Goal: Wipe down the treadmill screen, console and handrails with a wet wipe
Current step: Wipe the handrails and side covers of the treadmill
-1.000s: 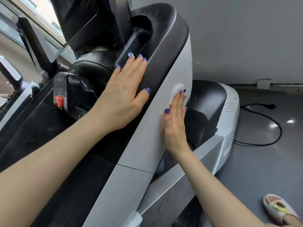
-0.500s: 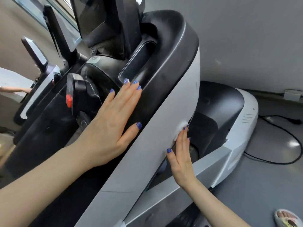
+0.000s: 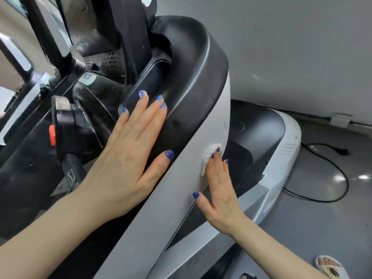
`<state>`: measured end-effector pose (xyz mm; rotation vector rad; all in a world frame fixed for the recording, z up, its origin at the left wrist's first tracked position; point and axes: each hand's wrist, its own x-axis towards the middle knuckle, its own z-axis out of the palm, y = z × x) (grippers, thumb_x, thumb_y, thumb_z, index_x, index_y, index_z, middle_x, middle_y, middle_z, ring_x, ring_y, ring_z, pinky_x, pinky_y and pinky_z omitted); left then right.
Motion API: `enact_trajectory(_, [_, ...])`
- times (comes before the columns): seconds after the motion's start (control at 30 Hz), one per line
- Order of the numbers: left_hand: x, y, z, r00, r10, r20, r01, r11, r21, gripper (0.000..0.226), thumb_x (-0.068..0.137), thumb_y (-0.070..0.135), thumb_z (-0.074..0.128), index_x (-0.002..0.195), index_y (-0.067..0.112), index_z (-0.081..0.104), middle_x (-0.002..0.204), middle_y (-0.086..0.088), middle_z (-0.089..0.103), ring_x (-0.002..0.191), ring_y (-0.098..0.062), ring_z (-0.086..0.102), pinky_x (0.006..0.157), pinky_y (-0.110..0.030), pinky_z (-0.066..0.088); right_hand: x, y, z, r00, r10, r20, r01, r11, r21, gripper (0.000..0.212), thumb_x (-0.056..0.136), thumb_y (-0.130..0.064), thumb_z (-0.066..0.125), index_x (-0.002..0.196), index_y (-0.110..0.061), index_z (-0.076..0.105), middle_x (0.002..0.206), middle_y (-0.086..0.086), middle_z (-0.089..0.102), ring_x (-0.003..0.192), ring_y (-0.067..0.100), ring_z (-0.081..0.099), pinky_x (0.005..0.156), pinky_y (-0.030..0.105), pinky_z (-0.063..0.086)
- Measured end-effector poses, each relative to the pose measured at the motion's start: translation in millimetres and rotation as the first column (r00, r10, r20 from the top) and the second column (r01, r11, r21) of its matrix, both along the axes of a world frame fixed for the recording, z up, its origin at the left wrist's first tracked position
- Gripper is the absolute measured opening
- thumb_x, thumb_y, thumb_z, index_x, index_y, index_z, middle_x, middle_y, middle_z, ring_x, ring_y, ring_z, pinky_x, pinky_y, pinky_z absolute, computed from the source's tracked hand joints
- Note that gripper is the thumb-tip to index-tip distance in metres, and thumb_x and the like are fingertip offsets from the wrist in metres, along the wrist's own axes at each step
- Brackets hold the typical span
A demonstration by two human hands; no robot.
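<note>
- Two hands lie flat on the machine: my right hand (image 3: pixel 219 190), fingers straight and together, presses the wet wipe (image 3: pixel 209 156) against the treadmill's grey side panel (image 3: pixel 161 208), near its outer edge.
- My left hand (image 3: pixel 128 158), fingers extended, rests on the black console rim (image 3: pixel 193 81).
- I judge the wipe soft, light and prone to bunching; best pinned flat under the fingertips.
</note>
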<state>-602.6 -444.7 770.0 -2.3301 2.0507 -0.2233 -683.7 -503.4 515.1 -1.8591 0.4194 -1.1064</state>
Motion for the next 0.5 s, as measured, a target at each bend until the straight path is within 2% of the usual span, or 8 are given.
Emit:
enact_trajectory(0.23, [4,0,-4,0.999,-0.05,0.015,0.051,0.999,-0.019,0.073,0.097,0.042,0.033,0.159,0.008,0.016,0.168,0.001,0.011,0.154,-0.011,-0.008,0.124,-0.031,-0.005,3,41,-9,0.999,-0.043,0.0,0.043,0.999,0.002,0.07,0.107,-0.05,0.027,0.16,-0.016,-0.003,0.169,0.007,-0.003,0.155,0.031,0.002,0.124,0.053,0.0])
enact_trajectory(0.4, [9,1,-6,0.997,-0.074,0.016,0.075,0.997,-0.019,0.075,0.093,0.043,0.027,0.16,0.009,0.013,0.168,0.003,0.007,0.152,-0.006,-0.013,0.124,-0.033,-0.005,18,1,65,0.977,-0.139,0.163,0.138,0.99,0.014,0.071,0.105,-0.054,0.021,0.159,-0.017,-0.005,0.167,-0.002,-0.013,0.155,0.025,-0.006,0.124,0.048,-0.009])
enact_trajectory(0.5, [11,1,-6,0.997,-0.081,0.01,0.081,0.997,-0.01,0.076,0.091,0.042,0.025,0.16,0.01,0.013,0.168,0.003,0.006,0.152,-0.005,-0.015,0.124,-0.032,-0.006,22,-17,83,0.969,-0.174,0.173,0.18,0.984,-0.017,0.07,0.105,-0.055,0.018,0.158,-0.013,0.002,0.166,-0.002,-0.01,0.155,0.022,-0.007,0.123,0.048,-0.011])
